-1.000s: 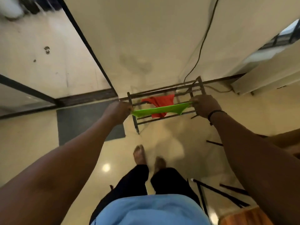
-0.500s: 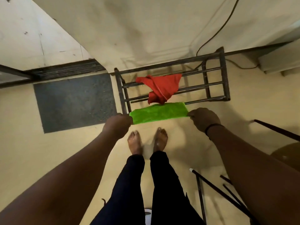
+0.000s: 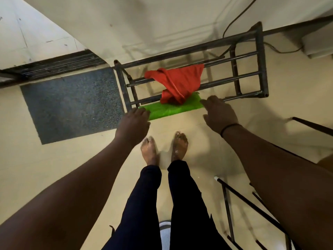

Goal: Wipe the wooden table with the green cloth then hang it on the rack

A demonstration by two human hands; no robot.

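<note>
The green cloth (image 3: 171, 109) hangs spread out over the nearest bar of the dark metal rack (image 3: 262, 56). My left hand (image 3: 134, 121) hovers at the cloth's left end with its fingers apart, at most brushing the edge. My right hand (image 3: 219, 114) is at the cloth's right end, fingers spread, holding nothing. The wooden table is out of view except a brown corner (image 3: 326, 162) at the right edge.
A red cloth (image 3: 177, 83) is draped over the rack's middle bars, its tail overlapping the green cloth. A dark doormat (image 3: 72, 103) lies left of the rack. My bare feet (image 3: 164, 147) stand just before it. Black metal legs (image 3: 252, 206) cross the floor at the lower right; a cable runs down the wall.
Both hands held the green cloth stretched between them, lowered it onto the rack's front bar, and have now let go, fingers opening. The view has tilted further down.
</note>
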